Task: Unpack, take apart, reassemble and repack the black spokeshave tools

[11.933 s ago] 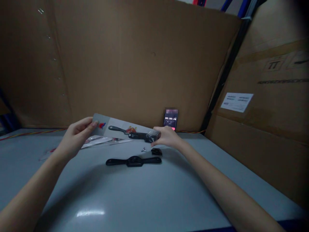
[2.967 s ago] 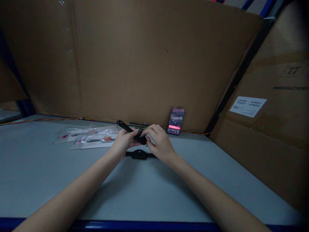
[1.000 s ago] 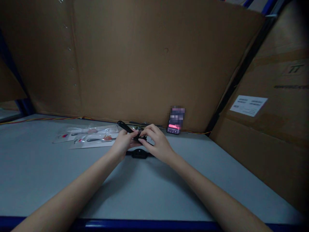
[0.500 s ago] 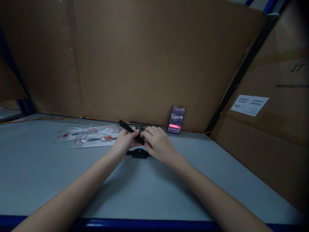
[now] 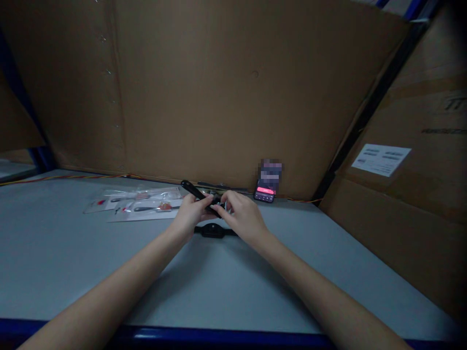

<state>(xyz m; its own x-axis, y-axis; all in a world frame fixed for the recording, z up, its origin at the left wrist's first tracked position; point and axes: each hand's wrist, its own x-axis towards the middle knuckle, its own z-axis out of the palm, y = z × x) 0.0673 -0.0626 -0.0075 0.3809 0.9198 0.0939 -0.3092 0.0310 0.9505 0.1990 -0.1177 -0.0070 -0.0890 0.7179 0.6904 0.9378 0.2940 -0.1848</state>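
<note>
My left hand (image 5: 192, 210) is closed around the middle of a black spokeshave (image 5: 192, 189), whose rounded handle sticks out up and to the left. Against the shave's middle, near a small shiny metal part, the bent fingers of my right hand (image 5: 242, 214) pinch; what exactly lies between the fingertips is partly hidden. Below both hands, a second black tool (image 5: 212, 231) of similar winged shape lies flat on the table, its left end covered by my left wrist and its right end by my right hand.
Several clear plastic packs (image 5: 146, 212) with long thin tools lie on the grey table (image 5: 91, 257) to the left. A lit phone (image 5: 268, 182) leans on the back cardboard (image 5: 189, 97). Thin cables run along the back edge. A labelled box (image 5: 401, 209) stands at right.
My right hand's fingers have opened slightly and shifted at the spokeshave's middle, showing more of the metal part. My left hand keeps its hold. The whole view has shifted a little.
</note>
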